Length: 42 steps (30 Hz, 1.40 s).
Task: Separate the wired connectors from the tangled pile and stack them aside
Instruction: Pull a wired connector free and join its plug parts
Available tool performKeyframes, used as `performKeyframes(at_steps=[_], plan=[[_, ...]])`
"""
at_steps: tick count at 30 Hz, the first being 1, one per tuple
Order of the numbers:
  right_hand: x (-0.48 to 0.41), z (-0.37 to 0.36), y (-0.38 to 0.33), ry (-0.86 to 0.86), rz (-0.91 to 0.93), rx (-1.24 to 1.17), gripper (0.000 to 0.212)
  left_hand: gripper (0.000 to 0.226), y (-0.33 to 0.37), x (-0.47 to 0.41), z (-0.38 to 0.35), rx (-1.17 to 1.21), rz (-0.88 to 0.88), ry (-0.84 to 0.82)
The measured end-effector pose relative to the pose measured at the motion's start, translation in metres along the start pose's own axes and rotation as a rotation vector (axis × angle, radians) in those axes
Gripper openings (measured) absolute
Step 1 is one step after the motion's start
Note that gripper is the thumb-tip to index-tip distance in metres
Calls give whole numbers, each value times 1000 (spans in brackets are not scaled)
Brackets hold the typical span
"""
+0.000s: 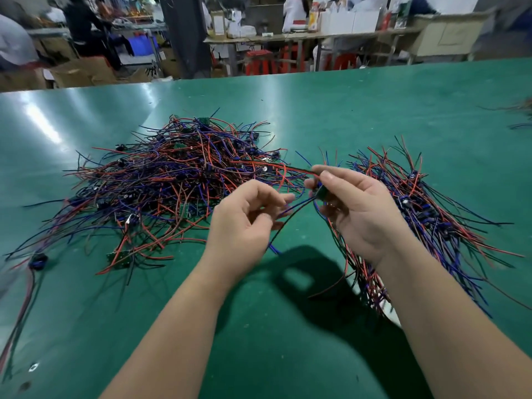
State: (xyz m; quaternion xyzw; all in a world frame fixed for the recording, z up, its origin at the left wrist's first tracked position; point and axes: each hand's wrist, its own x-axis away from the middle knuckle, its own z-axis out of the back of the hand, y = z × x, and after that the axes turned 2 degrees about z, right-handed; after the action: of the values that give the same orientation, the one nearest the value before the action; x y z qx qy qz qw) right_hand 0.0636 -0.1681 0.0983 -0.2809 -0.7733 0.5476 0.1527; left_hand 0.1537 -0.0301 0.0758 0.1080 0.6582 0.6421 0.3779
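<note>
Pinching one connector's green board [321, 193], the right hand [357, 214] holds it; the left hand [244, 220] pinches its trailing wires [299, 207]. Likely light, limp, snag-prone: grip the stiff board. The tangled pile [161, 180] lies at ten o'clock, the sorted stack [431, 220] at three.

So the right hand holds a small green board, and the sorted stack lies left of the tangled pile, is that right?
Not quite. The head view shows the stack right of the pile, not left. The right hand does hold the small green board, and the left hand pinches its wire.
</note>
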Motion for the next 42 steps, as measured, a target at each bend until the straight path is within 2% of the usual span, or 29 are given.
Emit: performKeyframes(at_steps=[2, 5, 9, 11, 14, 16, 21, 24, 26, 28, 33, 35, 37, 42], plan=[[-1, 3, -4, 61, 13, -64, 16, 32, 0, -5, 4, 39, 30, 136], [-3, 9, -13, 146, -12, -196, 16, 25, 0, -14, 15, 239, 140, 448], [-3, 18, -23, 138, -6, -443, 17, 19, -4, -23, 39, 494, 262, 761], [-2, 21, -28, 119, 19, -578, 12, 20, -7, -24, 47, 403, 282, 851], [-1, 20, -29, 110, 21, -731, 10, 37, -9, -24, 47, 110, 325, 900], [-2, 18, -28, 112, -3, -744, 10, 47, -4, -20, 40, -89, 311, 892], [-2, 2, -11, 77, -125, -490, 14, 59, 10, -6, 19, -474, 91, 780], [0, -7, 2, 4, -184, -405, 13, 42, 10, -5, 14, -615, -94, 567], [2, -13, 8, -49, -228, -406, 11, 31, 8, -3, 6, -500, -154, 340], [4, -17, 12, -83, -272, -390, 24, 22, 7, 0, -2, -330, -100, 195], [10, -23, 13, -87, -305, -328, 22, 7, 6, -1, -3, -98, 21, 215], [10, -25, 15, -51, -291, -370, 15, 11, 9, -1, -3, 28, 94, 201], [9, -27, 18, -3, -263, -414, 5, 17, 11, 1, -6, 84, 145, 149], [7, -23, 25, 18, -236, -311, 6, 4, 11, 5, -15, 191, 238, 106]])
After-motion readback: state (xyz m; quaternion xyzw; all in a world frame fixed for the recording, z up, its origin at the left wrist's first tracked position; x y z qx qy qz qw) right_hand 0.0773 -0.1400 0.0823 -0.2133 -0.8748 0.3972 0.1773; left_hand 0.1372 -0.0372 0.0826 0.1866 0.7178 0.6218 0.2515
